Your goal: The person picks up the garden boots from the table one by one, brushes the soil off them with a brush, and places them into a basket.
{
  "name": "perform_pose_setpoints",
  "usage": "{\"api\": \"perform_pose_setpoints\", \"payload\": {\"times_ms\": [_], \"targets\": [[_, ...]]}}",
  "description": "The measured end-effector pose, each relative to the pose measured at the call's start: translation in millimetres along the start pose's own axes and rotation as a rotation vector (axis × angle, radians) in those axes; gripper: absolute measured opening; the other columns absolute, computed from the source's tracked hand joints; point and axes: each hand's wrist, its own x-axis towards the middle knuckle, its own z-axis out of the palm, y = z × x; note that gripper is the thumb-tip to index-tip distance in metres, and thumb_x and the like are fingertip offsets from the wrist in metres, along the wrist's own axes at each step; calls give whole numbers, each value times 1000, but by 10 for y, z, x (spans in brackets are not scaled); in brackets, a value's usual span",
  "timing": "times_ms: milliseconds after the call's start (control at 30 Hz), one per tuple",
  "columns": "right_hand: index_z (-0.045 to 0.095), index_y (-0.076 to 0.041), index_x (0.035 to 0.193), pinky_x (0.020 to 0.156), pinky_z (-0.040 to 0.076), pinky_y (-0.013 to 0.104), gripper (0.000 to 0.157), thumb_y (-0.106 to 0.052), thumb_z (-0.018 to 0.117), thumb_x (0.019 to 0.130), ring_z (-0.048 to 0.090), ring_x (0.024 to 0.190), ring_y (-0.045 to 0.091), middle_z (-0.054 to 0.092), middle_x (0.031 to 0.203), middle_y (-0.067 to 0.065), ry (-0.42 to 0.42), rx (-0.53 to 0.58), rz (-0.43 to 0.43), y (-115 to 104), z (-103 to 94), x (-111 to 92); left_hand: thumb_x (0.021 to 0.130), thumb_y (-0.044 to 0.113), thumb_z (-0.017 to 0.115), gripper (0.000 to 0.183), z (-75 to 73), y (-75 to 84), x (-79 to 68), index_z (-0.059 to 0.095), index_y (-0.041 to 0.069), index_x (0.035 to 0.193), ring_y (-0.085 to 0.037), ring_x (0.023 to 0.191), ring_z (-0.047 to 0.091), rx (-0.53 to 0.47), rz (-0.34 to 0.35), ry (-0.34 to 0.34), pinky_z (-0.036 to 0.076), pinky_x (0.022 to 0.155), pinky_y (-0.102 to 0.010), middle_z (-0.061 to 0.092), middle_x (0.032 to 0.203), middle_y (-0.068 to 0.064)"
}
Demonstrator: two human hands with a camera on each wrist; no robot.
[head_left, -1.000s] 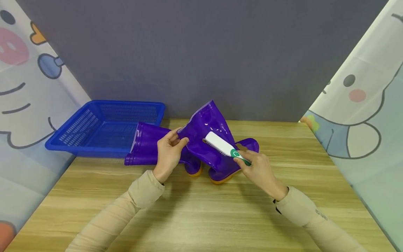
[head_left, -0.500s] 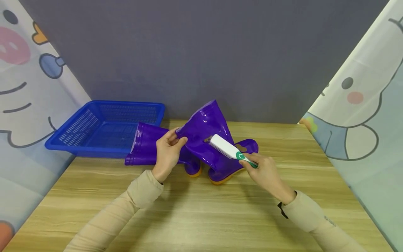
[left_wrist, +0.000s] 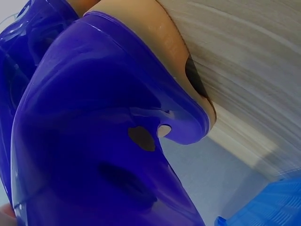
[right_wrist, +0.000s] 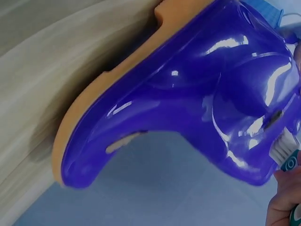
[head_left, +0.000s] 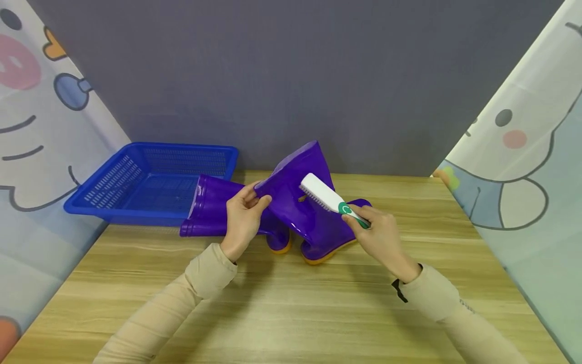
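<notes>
Left hand (head_left: 244,217) pinches the boot (head_left: 325,235), centre table (head_left: 291,313); right hand (head_left: 381,235) is clamped round the brush (head_left: 323,193) at its four o'clock end; brushing looks part-done, shaft smudge (head_left: 302,198) and toe smudge (right_wrist: 125,141) remaining; other boot (head_left: 215,202), nine o'clock, patchy too!

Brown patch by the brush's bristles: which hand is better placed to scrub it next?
Right, most likely: the right hand holds the brush close beside the brown patch. The left hand pinches the purple boot near its opening and seems more useful steadying it.
</notes>
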Motion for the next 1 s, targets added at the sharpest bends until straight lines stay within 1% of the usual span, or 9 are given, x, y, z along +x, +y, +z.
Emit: {"api": "perform_pose_setpoints", "payload": {"times_ms": [133,200,267,333,367,467,567,833,1000], "targets": [[69,1,99,40,29,17,28,-11,74,74,34,48,4,62,65,3,-16,-14,-33,-10,88,18,81,1,64,33,17,17,-9,60,3,114,-8,83,64,-2,14,-11,51,74,-17,66,107,-17],[70,1,98,44,39,21,29,-12,75,73,49,52,9,68,74,8,-17,-39,-56,1,121,6,82,1,63,33,23,25,-12,60,3,115,-10,85,65,-2,21,-15,52,75,-17,66,107,-16],[70,1,97,49,47,27,29,-12,75,72,63,64,19,70,85,13,-20,-54,-77,13,141,-20,81,0,63,34,18,21,-12,60,3,115,-10,84,65,1,20,-17,52,74,-17,66,108,-17],[70,1,96,52,49,30,29,-13,75,72,67,75,26,69,93,17,-15,-64,-104,31,156,-53,81,-1,63,34,11,18,-15,60,3,115,-8,83,65,5,17,-16,52,73,-17,66,107,-17],[70,1,96,52,49,27,29,-13,76,71,67,71,24,69,95,18,-9,-68,-120,41,163,-68,81,-1,63,34,7,18,-16,60,3,115,-7,82,65,6,14,-15,52,73,-17,66,107,-17],[70,3,95,44,39,17,28,-11,76,71,54,49,9,69,93,19,1,-63,-159,63,165,-104,81,-1,63,33,3,19,-19,60,3,114,-5,80,64,1,11,-14,52,73,-17,66,107,-17],[70,3,92,41,33,13,27,-10,76,70,38,44,0,70,88,18,6,-64,-167,75,156,-123,82,1,63,33,-2,18,-18,60,3,114,-4,79,64,7,12,-16,52,73,-16,66,107,-17],[70,5,90,38,24,11,25,-7,76,68,25,46,-3,63,65,6,-9,-79,-171,92,106,-165,81,1,64,32,-8,5,-18,61,4,113,0,74,63,-1,12,-7,52,70,-16,66,105,-18],[70,6,90,40,26,10,26,-6,76,68,29,48,-2,62,64,5,-5,-82,-166,103,61,-213,81,0,64,32,1,11,-17,61,2,112,1,74,63,-17,17,-13,52,71,-16,66,105,-19]]}}
